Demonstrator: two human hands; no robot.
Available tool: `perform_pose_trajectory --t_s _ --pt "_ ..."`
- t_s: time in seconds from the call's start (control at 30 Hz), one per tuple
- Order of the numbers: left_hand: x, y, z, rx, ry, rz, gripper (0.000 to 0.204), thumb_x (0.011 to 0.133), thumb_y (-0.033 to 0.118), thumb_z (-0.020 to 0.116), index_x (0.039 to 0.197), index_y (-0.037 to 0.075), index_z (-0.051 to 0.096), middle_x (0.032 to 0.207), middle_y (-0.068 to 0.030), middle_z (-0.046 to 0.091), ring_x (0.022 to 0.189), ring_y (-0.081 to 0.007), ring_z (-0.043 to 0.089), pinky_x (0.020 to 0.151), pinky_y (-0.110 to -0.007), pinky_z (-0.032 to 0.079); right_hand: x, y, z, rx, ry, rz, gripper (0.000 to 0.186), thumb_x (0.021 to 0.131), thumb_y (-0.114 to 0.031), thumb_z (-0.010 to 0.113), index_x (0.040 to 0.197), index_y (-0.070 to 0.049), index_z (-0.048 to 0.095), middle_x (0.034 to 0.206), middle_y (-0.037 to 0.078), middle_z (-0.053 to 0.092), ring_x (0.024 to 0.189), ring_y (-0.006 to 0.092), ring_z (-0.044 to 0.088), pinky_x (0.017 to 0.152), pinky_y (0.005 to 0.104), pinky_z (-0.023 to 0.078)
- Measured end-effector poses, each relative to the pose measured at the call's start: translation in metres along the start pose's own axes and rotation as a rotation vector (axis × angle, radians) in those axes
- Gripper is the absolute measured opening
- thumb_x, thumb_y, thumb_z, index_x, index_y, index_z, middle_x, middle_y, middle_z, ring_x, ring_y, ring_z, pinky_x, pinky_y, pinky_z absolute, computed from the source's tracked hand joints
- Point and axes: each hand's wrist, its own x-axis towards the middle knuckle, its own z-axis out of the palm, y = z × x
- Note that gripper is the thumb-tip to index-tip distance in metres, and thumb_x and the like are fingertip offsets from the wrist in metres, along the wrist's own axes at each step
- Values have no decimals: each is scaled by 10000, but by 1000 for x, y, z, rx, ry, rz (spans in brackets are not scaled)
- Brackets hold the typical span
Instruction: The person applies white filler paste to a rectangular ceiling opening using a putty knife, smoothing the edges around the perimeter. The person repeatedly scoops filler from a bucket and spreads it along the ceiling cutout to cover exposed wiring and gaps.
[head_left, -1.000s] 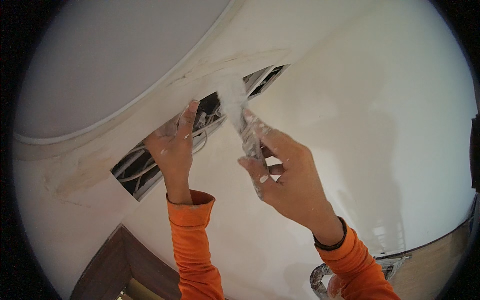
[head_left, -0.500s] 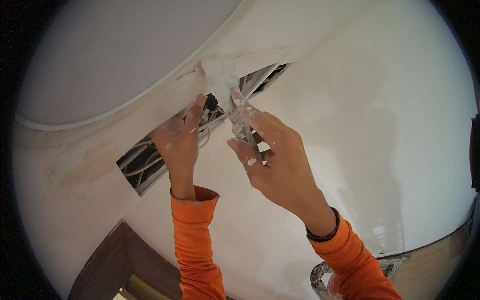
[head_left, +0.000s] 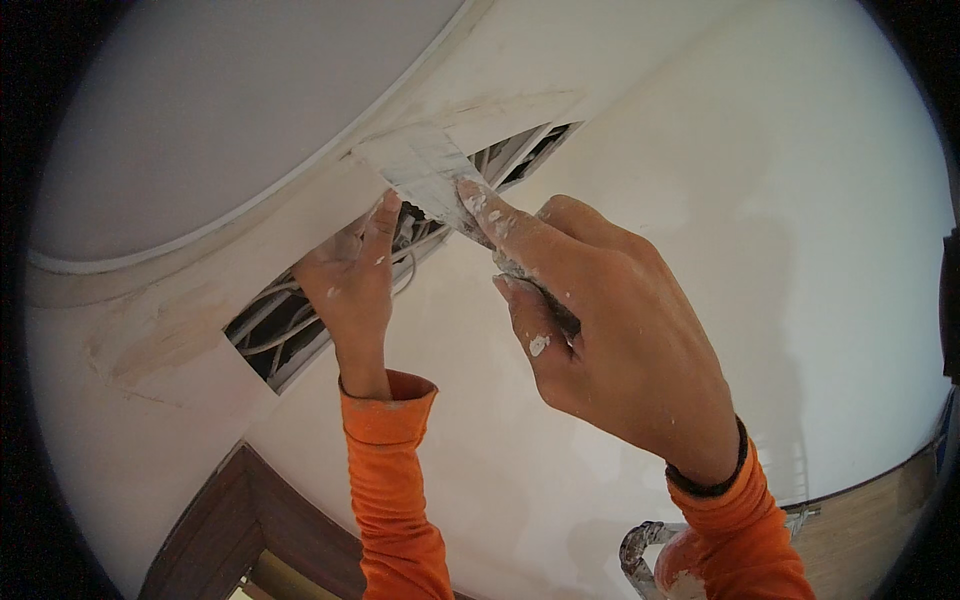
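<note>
A putty-smeared putty knife [head_left: 425, 170] is in my right hand [head_left: 625, 320], which is closed round its handle with the forefinger stretched along the blade. The blade lies against the white surface at the upper edge of a long narrow opening [head_left: 275, 345]. My left hand [head_left: 350, 290] reaches into this opening, its thumb stretched up near the upper edge. Its other fingers are hidden inside, so their grip does not show. Grey cables [head_left: 405, 272] run through the dark slot beside it. White putty specks dot both hands.
A curved recess edge [head_left: 200, 250] sweeps across the upper left. Below is a dark brown frame [head_left: 205, 520]. At the lower right, a putty-caked curved piece [head_left: 635, 555] and a reddish rounded object [head_left: 680, 565] show partly behind my right sleeve. A pale wall [head_left: 840, 300] rises at right.
My right hand has moved right and nearer, tilting the putty knife so that its blade now slants to the upper left. The blade edge has slid left along the surface. My left hand stays in the opening.
</note>
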Motion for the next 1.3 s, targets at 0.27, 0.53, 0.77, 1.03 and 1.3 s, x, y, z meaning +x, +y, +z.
perform_pose_trajectory --t_s 0.27,0.53,0.77,1.03,1.3 --pt "-1 -2 -7 103 20 -2 290 866 -8 774 1117 -74 642 1110 -199 685 1039 -230 663 985 -365 527 0 -12 -3 -127 -33 -5 616 759 92 613 1357 -56 613 757 104 543 623 251 525 588 370 437" --pt "-4 -1 -20 96 1 -100 339 833 -9 801 1125 -37 630 1127 -159 677 1051 -217 662 968 -348 541 1 -14 -11 -266 -53 -72 510 806 62 650 1305 -44 653 754 114 548 603 242 505 569 383 410" --pt "-4 -6 -20 171 -4 -51 419 822 24 823 1184 13 610 1164 -158 657 1099 -216 651 981 -370 546 -9 15 -9 -139 51 -43 428 842 39 651 1267 -9 654 777 135 563 604 250 498 574 376 401" --pt "-3 -2 -20 290 -13 -57 346 832 41 827 1124 0 647 1104 -138 687 1009 -192 655 913 -333 538 -8 14 8 -29 106 -86 409 840 52 643 1246 6 654 809 140 588 614 247 512 584 366 421" --pt "-2 0 -16 226 4 -45 374 832 51 828 1156 9 646 1113 -140 691 1035 -192 663 901 -312 551 -1 14 12 -23 135 -101 467 855 35 643 1318 -24 621 780 123 544 613 254 495 584 380 420"
